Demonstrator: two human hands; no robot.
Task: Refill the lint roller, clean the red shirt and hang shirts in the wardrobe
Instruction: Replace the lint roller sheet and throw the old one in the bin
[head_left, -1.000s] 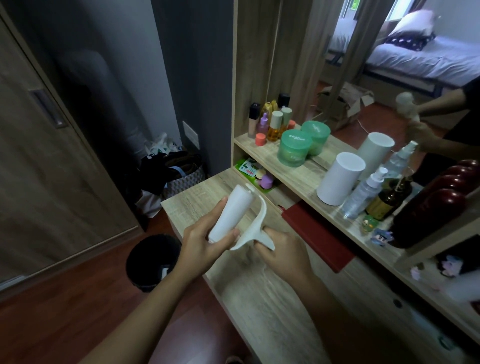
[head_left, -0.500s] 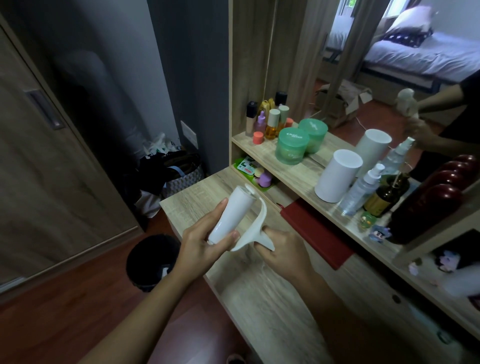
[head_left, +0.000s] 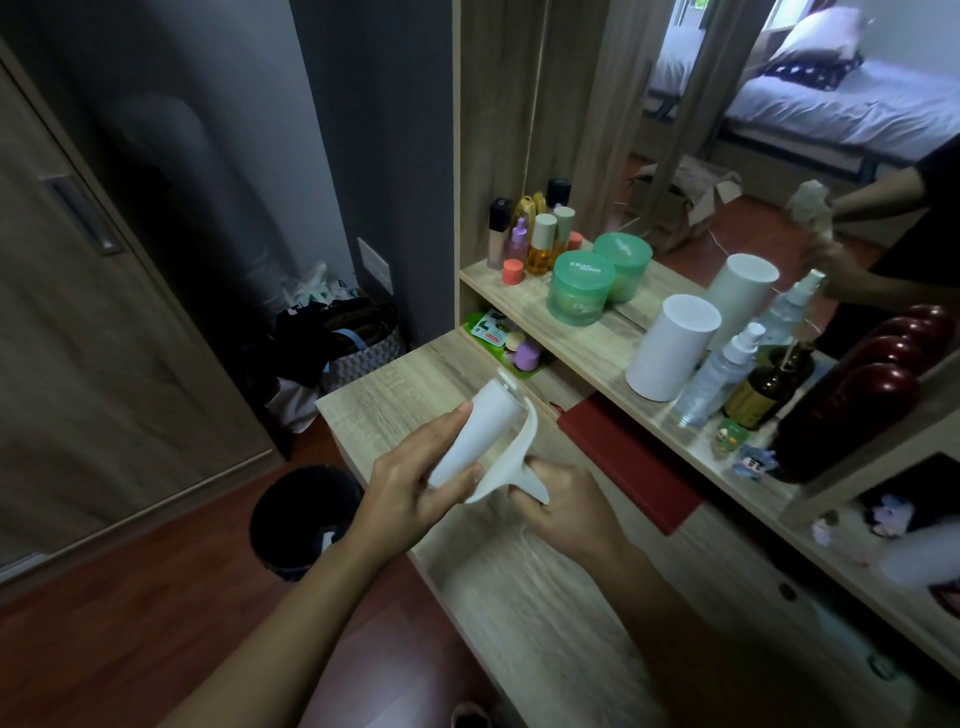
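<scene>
My left hand (head_left: 410, 488) gripped the white roll (head_left: 475, 434); its long axis tilted up and away. My right hand (head_left: 563, 512) clasped the lint roller (head_left: 511, 467) handle above the tabletop (head_left: 545, 613).

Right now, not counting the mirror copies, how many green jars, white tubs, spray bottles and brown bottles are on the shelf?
Green jar: 1
White tub: 1
Spray bottle: 1
Brown bottle: 1
Total: 4
</scene>
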